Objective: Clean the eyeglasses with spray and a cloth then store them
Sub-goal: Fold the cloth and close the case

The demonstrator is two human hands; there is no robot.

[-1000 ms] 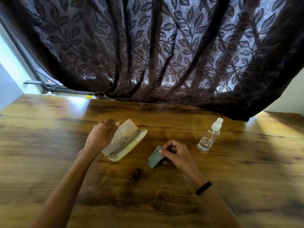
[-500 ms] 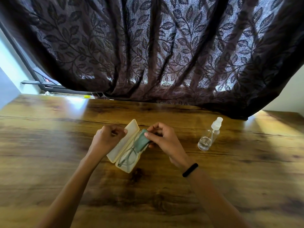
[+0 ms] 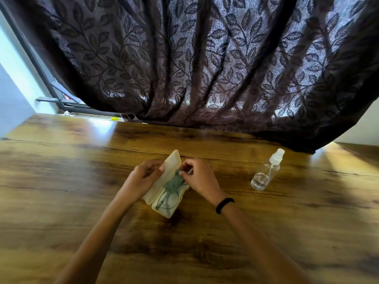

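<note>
Desk (image 3: 61, 181) centre: open case (image 3: 164, 210), eyeglasses (image 3: 167, 201) inside. Left hand (image 3: 141, 180) grip pinching the raised lid (image 3: 167, 175); right hand (image 3: 200, 179) pinching green cloth (image 3: 174, 182) (atop glasses). Spray bottle (image 3: 266, 171) right, apart.

Cream plastic glasses case (image 3: 164, 193) open, centre of wooden table (image 3: 61, 181), lid (image 3: 169, 171) raised on left side. Thin dark-framed eyeglasses (image 3: 167, 201) folded inside case base. Grey-green cloth (image 3: 174, 182) bunched inside case, lying over glasses' far half. Clear spray bottle (image 3: 266, 171), white nozzle, little liquid at bottom, upright, well right of case.
</note>
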